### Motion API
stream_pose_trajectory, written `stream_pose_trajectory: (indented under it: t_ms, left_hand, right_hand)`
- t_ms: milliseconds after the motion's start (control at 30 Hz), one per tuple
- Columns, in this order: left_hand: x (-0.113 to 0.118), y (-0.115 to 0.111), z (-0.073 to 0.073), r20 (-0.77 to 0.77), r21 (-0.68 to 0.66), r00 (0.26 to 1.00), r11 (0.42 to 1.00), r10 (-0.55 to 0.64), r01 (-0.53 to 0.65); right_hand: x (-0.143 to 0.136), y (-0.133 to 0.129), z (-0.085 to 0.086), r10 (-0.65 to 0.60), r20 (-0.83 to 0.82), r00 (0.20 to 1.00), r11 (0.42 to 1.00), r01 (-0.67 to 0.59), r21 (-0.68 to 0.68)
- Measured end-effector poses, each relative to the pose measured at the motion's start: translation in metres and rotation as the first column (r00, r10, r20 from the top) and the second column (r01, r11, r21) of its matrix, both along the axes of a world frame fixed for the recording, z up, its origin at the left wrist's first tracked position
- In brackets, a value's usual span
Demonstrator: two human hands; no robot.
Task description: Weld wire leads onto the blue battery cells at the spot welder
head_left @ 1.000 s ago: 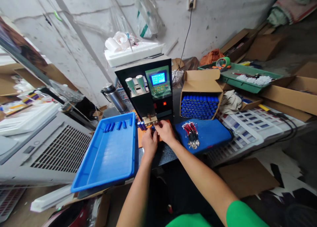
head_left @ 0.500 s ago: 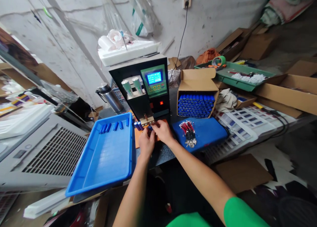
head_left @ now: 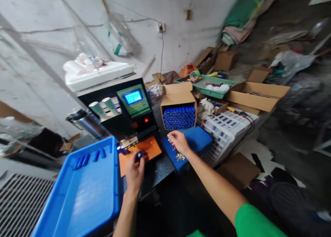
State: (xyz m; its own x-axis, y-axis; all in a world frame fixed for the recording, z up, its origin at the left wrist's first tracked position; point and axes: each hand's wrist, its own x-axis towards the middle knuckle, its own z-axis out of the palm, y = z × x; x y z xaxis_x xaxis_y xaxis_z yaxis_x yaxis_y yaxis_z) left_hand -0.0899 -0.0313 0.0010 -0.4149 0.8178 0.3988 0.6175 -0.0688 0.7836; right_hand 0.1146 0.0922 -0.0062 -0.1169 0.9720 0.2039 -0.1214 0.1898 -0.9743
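Note:
My left hand (head_left: 134,171) is closed on a blue cylindrical battery cell (head_left: 140,154), its end facing up, over the orange mat (head_left: 152,146) in front of the spot welder (head_left: 144,107). My right hand (head_left: 179,141) is pinched at the white-tipped end of the pile of red and black wire leads (head_left: 180,156) on the blue pad (head_left: 198,140). Most of the pile is hidden under that hand. A few more blue cells (head_left: 121,149) stand beside the welder's electrodes, at the mat's left edge.
On the left, a blue tray (head_left: 77,195) holds several blue cells (head_left: 86,159). Behind the pad, a cardboard box (head_left: 178,89) is packed with blue cells. A steel flask (head_left: 88,121) stands left of the welder. A green tray (head_left: 207,89) and open cartons lie at the right.
My right hand has left the welder's electrodes and moved right to the wire leads. The left hand has drawn back slightly from the electrodes with the battery cell. The view has turned right.

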Motion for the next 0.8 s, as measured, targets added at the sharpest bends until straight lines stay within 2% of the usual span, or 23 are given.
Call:
stream_pose_trajectory:
  t_ms: [100, 200, 367, 500, 600, 667, 800]
  left_hand:
    - [0.016, 0.009, 0.008, -0.057, 0.091, 0.998, 0.996, -0.016, 0.021]
    - [0.039, 0.036, 0.023, -0.154, 0.127, 0.987, 0.99, -0.042, 0.062]
    - [0.072, 0.109, 0.047, -0.297, 0.29, 0.954, 0.948, -0.042, 0.133]
    - [0.082, 0.17, 0.054, -0.389, 0.351, 0.921, 0.925, 0.002, 0.146]
    - [0.082, 0.204, 0.052, -0.472, 0.298, 0.882, 0.942, 0.003, 0.157]
    - [0.08, 0.219, 0.051, -0.533, 0.224, 0.846, 0.965, 0.007, 0.134]
    - [0.084, 0.227, 0.057, -0.699, 0.049, 0.715, 0.997, -0.007, 0.058]
  right_hand:
    - [0.045, 0.024, -0.017, -0.267, 0.036, 0.963, 0.964, 0.266, 0.029]
    - [0.071, 0.035, -0.036, -0.424, 0.094, 0.901, 0.905, 0.421, 0.053]
    - [0.076, 0.034, -0.052, -0.385, 0.148, 0.911, 0.923, 0.377, 0.079]
    - [0.074, 0.034, -0.051, -0.394, 0.141, 0.908, 0.919, 0.385, 0.087]
    - [0.075, 0.035, -0.049, -0.397, 0.123, 0.91, 0.917, 0.388, 0.091]
    - [0.075, 0.035, -0.048, -0.395, 0.113, 0.912, 0.918, 0.387, 0.089]
    - [0.075, 0.036, -0.047, -0.391, 0.102, 0.915, 0.919, 0.384, 0.086]
